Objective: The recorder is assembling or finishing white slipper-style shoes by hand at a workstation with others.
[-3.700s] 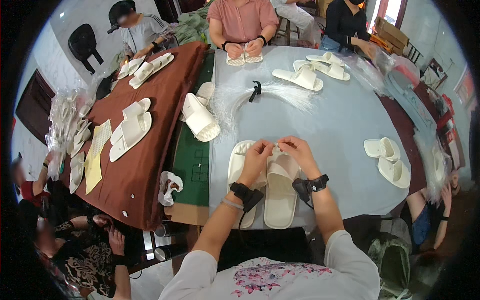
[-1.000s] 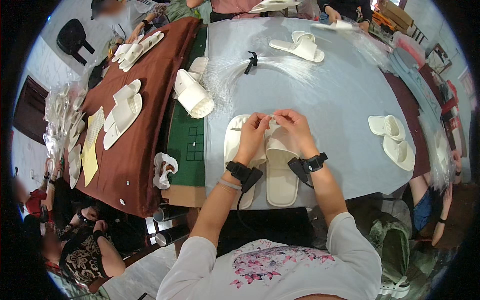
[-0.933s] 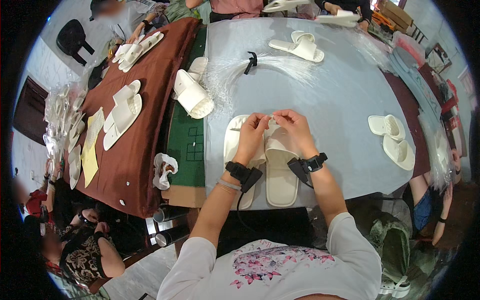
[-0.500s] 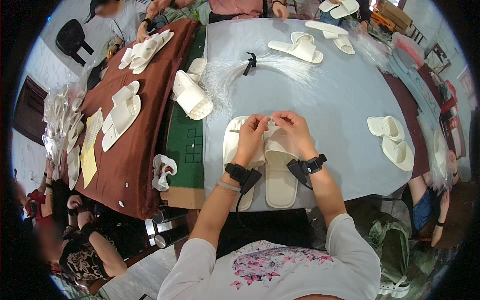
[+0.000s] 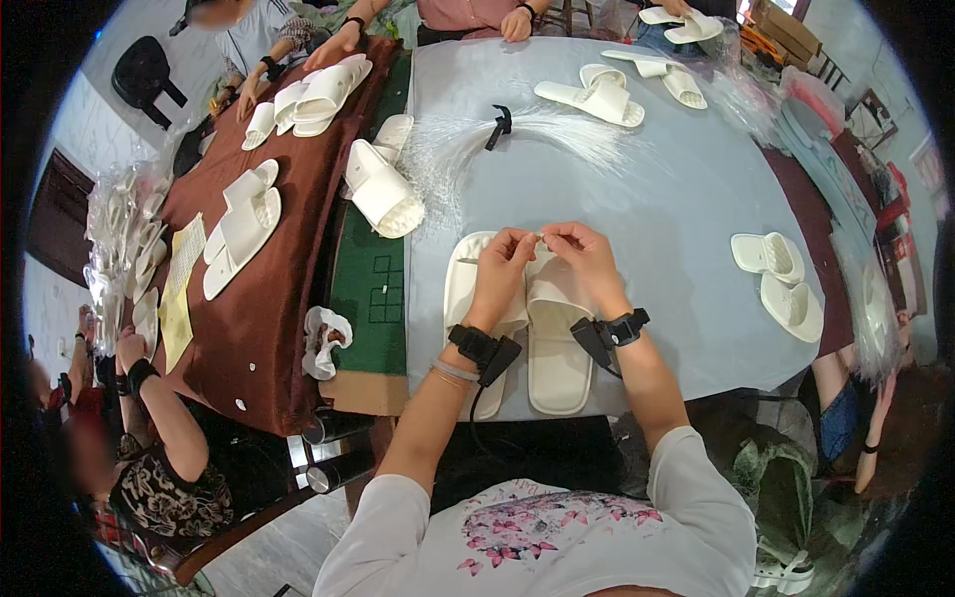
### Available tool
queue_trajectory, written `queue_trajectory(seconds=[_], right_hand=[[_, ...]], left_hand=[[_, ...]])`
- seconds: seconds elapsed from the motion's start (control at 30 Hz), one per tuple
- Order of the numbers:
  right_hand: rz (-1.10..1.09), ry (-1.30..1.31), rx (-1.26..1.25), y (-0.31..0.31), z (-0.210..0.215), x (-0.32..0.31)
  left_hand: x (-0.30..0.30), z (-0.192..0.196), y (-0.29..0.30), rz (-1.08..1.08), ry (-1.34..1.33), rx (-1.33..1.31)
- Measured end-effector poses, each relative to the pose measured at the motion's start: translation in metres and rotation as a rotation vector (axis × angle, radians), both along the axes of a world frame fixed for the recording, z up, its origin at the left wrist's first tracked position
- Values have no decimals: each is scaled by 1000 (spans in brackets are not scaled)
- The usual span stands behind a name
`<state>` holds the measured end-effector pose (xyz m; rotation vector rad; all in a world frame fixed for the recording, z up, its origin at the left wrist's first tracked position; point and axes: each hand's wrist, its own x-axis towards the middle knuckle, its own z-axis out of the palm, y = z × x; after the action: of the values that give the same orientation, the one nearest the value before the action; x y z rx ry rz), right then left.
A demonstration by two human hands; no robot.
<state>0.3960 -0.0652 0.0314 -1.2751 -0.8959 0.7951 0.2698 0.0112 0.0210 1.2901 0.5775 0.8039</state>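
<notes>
A pair of white slippers (image 5: pixel 559 368) lies side by side on the grey-covered table, toes away from me. Over their far ends, my left hand (image 5: pixel 503 267) and my right hand (image 5: pixel 585 261) meet with fingertips pinched close together. Something small and pale seems to be between them, but it is too tiny to name. Beyond my hands a bundle of thin clear strands (image 5: pixel 587 137) fans out in an arc, bound by a black tie (image 5: pixel 497 126).
More white slippers lie at the left (image 5: pixel 383 194), far side (image 5: pixel 597 95) and right (image 5: pixel 781 284). A brown-covered table (image 5: pixel 269 328) at left bears slippers and a yellow paper (image 5: pixel 179 308). Crumpled white tissue (image 5: pixel 326 343) lies near the gap. Several people work around the tables.
My hands stay almost still, fingertips together. At the far left, a co-worker's hands shift by the stacked slippers; another person at lower left reaches toward the brown table's edge.
</notes>
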Motion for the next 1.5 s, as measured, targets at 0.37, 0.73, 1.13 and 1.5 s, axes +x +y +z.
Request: queue_trajectory(seconds=[0.37, 0.73, 1.13, 1.5], right_hand=[[-37, -21, -60, -1, 2, 2], [-2, 8, -36, 0, 2, -1], [4, -42, -86, -1, 8, -5], [0, -134, -116, -2, 2, -3]], left_hand=[[-1, 4, -2, -17, 2, 11], [-3, 6, -2, 1, 18, 4], [-5, 6, -3, 4, 59, 32], [-1, 2, -4, 1, 92, 109]])
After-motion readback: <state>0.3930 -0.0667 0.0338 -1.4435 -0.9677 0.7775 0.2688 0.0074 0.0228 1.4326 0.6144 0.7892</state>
